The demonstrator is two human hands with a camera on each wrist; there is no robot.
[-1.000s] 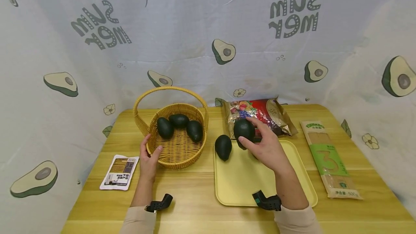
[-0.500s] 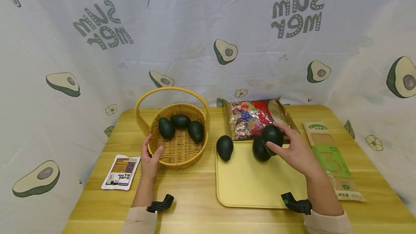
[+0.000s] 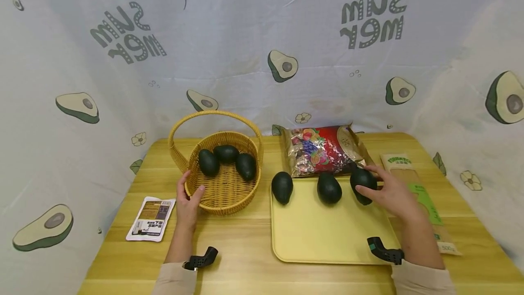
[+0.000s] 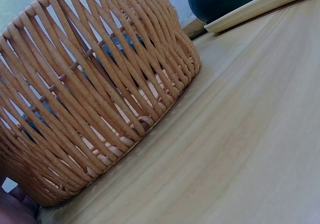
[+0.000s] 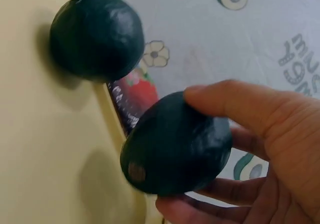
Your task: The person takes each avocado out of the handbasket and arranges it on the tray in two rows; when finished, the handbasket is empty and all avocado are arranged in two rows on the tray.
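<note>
My right hand (image 3: pixel 395 195) grips a dark green avocado (image 3: pixel 362 185) between thumb and fingers, over the tray's back right corner. In the right wrist view the held avocado (image 5: pixel 175 146) hangs close over the tray, its shadow beside it. Two more avocados, one in the middle (image 3: pixel 329 188) and one at the left (image 3: pixel 282 187), lie along the tray's back edge. The yellow tray (image 3: pixel 327 236) is under them. My left hand (image 3: pixel 187 206) holds the left side of the wicker basket (image 3: pixel 223 201), thumb at its rim. Three avocados (image 3: pixel 209 163) lie inside it.
A shiny red and gold bag (image 3: pixel 323 149) lies behind the tray. Right of it is a long noodle packet (image 3: pixel 425 204), partly hidden by my right arm. A white pouch (image 3: pixel 150 219) lies left of the basket. A printed cloth (image 3: pixel 245 35) hangs around the table.
My right hand has carried its avocado to the right and lowered it at the tray's back right, baring the middle avocado. The left hand stays at the basket.
</note>
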